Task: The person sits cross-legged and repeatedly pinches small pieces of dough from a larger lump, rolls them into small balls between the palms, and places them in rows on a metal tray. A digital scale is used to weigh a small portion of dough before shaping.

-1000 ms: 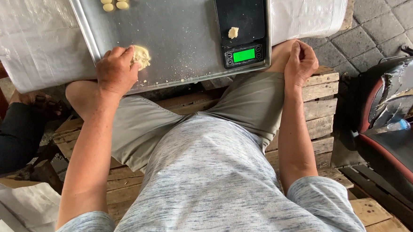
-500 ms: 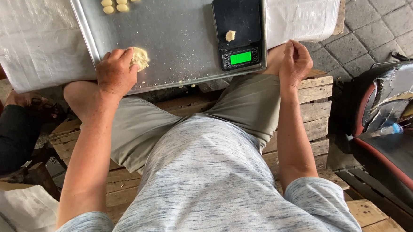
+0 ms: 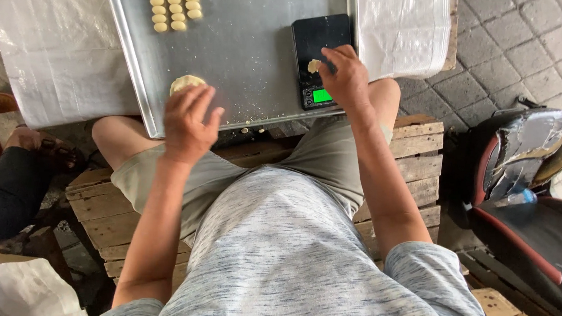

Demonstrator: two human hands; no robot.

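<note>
The small dough piece lay on the platform of the black digital scale, which sat at the right edge of the metal tray, its green display lit toward the near side. The right hand reached over the scale with its fingertips on or just beside that piece; whether the grip had closed on it could not be told from above. The left hand hovered over the near edge of the tray with fingers spread and nothing held, just beside a larger flattened dough lump lying on the metal. At the far left corner of the tray stood a cluster of small formed dough pieces in neat rows. White plastic sheeting covered the bench on both sides of the tray, and the person sat on a wooden pallet. By the look of it, the step in hand was weighing a portion pinched off the lump. The next move would likely call for a light pinch, lifting the soft piece clear without squashing it or nudging the scale.
</note>
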